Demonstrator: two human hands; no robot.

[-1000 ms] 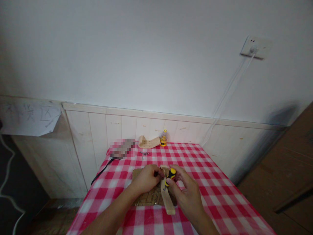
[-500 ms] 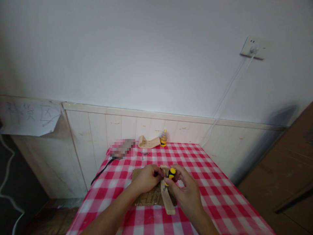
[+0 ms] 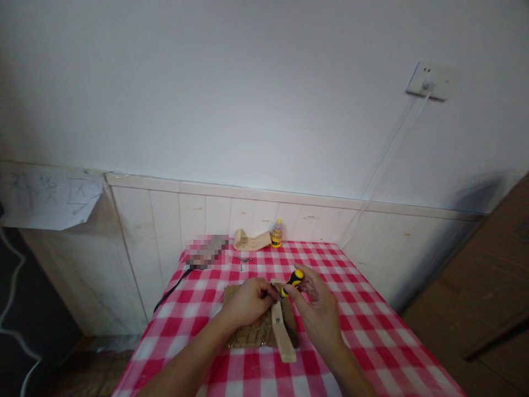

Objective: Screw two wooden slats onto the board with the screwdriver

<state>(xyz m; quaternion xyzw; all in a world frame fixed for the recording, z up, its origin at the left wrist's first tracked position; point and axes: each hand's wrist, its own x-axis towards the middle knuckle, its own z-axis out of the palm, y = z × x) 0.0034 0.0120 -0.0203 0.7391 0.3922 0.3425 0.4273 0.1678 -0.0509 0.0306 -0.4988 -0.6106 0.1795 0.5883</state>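
A pale, bent wooden piece (image 3: pixel 282 336) lies lengthwise over a brown cardboard-like mat (image 3: pixel 250 335). A dark screw head (image 3: pixel 278 320) shows in its middle. My left hand (image 3: pixel 253 300) is closed at the left side of the wood's far half, thumb and fingertips pressed against it; whether they also pinch a small screw is hidden. In my right hand (image 3: pixel 319 300) is a short yellow-and-black screwdriver (image 3: pixel 294 280), gripped by its handle. It tilts, with its tip down by my left fingertips, over the wood beyond the visible screw.
Several loose screws (image 3: pixel 243 260) lie farther back on the checked tablecloth (image 3: pixel 355 320). Against the wall stand another curved wooden piece (image 3: pixel 252 241) and a yellow-capped bottle (image 3: pixel 276 234). A blurred-out object with a black strap (image 3: pixel 172 289) is at the back left.
The screwdriver and my right hand have moved up and away from the screw in the wood's middle, toward my left fingertips. That screw head is now uncovered. My left hand has hardly moved.
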